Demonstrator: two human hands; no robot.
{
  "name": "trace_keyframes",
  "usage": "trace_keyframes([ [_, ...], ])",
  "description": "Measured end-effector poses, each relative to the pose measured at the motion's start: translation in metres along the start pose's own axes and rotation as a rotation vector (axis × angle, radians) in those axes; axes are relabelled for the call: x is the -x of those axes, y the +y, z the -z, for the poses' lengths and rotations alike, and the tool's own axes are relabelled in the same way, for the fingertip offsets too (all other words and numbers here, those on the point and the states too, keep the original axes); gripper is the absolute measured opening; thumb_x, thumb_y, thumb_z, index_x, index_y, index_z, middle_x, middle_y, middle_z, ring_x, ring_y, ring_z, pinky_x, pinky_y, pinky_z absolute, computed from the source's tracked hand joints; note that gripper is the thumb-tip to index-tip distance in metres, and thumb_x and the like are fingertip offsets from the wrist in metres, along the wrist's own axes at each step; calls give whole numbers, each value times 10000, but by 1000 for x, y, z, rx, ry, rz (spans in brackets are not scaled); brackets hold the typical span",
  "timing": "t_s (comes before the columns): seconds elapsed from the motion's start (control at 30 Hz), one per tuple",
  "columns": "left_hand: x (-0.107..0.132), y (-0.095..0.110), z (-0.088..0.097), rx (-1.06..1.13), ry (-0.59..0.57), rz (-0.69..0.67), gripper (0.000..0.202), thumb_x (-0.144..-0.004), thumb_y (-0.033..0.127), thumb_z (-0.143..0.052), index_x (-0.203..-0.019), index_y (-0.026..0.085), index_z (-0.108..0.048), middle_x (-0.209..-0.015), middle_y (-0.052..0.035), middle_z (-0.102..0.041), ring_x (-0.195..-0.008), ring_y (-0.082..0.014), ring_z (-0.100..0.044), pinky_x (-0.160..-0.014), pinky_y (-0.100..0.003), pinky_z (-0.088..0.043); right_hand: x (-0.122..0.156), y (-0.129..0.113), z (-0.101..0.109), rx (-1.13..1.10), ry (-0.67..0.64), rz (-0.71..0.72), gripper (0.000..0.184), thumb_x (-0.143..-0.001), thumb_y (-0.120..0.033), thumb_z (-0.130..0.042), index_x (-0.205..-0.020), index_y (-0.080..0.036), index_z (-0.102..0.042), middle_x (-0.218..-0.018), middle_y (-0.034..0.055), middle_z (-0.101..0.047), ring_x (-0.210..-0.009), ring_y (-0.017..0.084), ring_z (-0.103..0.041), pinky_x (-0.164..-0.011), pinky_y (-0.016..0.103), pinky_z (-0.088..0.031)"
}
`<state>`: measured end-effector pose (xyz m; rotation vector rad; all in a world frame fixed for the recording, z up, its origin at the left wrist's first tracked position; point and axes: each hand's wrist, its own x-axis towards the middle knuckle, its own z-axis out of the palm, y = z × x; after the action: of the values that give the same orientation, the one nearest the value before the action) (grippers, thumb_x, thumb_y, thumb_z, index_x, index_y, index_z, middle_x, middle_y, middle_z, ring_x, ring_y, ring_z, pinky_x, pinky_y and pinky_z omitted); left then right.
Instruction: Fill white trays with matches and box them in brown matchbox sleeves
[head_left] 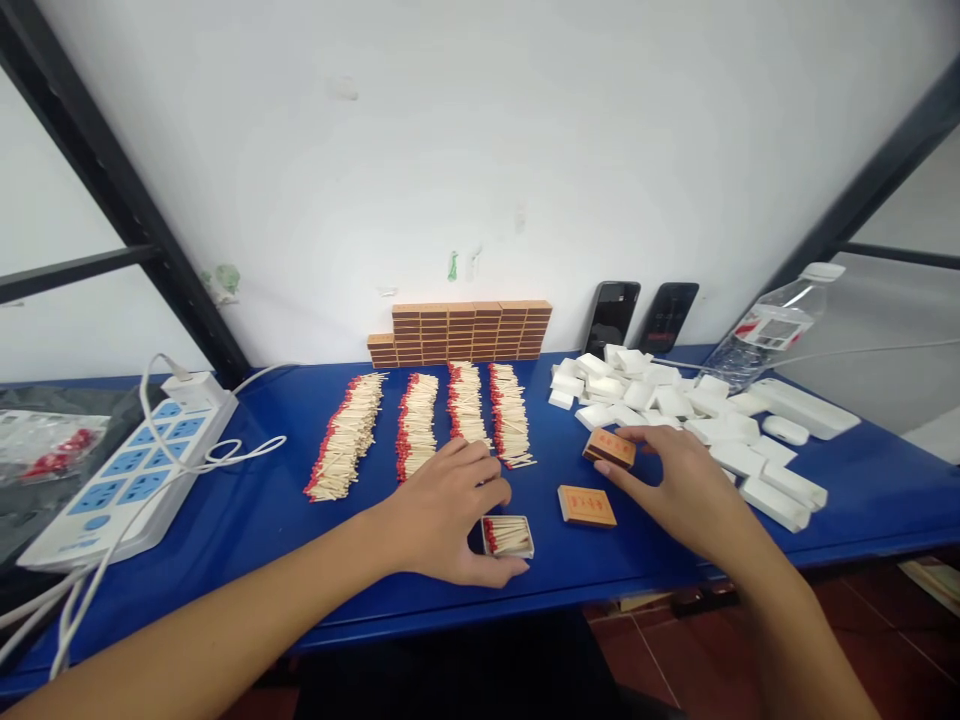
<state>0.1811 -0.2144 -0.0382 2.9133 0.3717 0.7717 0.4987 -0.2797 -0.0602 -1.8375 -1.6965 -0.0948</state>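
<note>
- Lower centre: the left hand (450, 510) has its grip curled around a white tray (510, 537) full of red-tipped matches, resting on the blue tabletop (300, 500).
- Right of centre: the right hand (675, 480) pinches a brown sleeve (609, 447). A second sleeve (586, 505) lies between the hands.
- Done: closed boxes (461, 333) are stacked at the wall.
- Left: the filled tray is unsleeved. Four rows of loose matches (416, 425) and a pile of empty trays (652, 395) wait.

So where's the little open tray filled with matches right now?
In the head view, the filled tray sits near the front edge of the blue table, cupped by the left hand, just left of a flat orange matchbox.
</note>
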Motion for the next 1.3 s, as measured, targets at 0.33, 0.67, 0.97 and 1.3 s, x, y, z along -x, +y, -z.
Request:
trace_keyframes([
  [0.33, -5, -3, 1, -48, 282, 47, 522, -941, 493, -732, -1337, 184, -588, -1113, -98, -731, -1043, -259, -638, -926, -427, -508, 10, -69, 21, -448, -159, -60, 428, -811, -561, -819, -1138, -290, -763, -1000, 50, -743, -768, 216, -634, -748, 373, -548],
  [0.67, -9, 1, 4, 31, 399, 52, 281, -877, 341, -761, -1103, 196, -679, -918, -46, -749, -880, -213, -643, -837, -405, -514, 18, -94, 3, -702, -231, -89, 473, -812, -548, -841, -1151, -270, -661, -1108, 61, -727, -880, 218, -658, -730, 349, -543],
  [0.97, -8, -4, 5, 50, 424, 41, 305, -880, 310, -801, -1146, 215, -687, -922, -17, -760, -871, -188, -642, -856, -383, -509, 20, -108, -6, -798, -319, -138, 355, -923, -559, -725, -1054, -235, -663, -909, 22, -685, -834, 186, -636, -699, 314, -513],
  [1.3, -8, -6, 5, 158, 424, 14, 413, -853, 341, -859, -1203, 194, -697, -950, -38, -763, -897, -195, -647, -870, -382, -500, 18, -106, -9, -1019, -347, -245, 375, -843, -526, -824, -991, -211, -686, -867, 27, -709, -680, 135, -600, -506, 225, -494],
])
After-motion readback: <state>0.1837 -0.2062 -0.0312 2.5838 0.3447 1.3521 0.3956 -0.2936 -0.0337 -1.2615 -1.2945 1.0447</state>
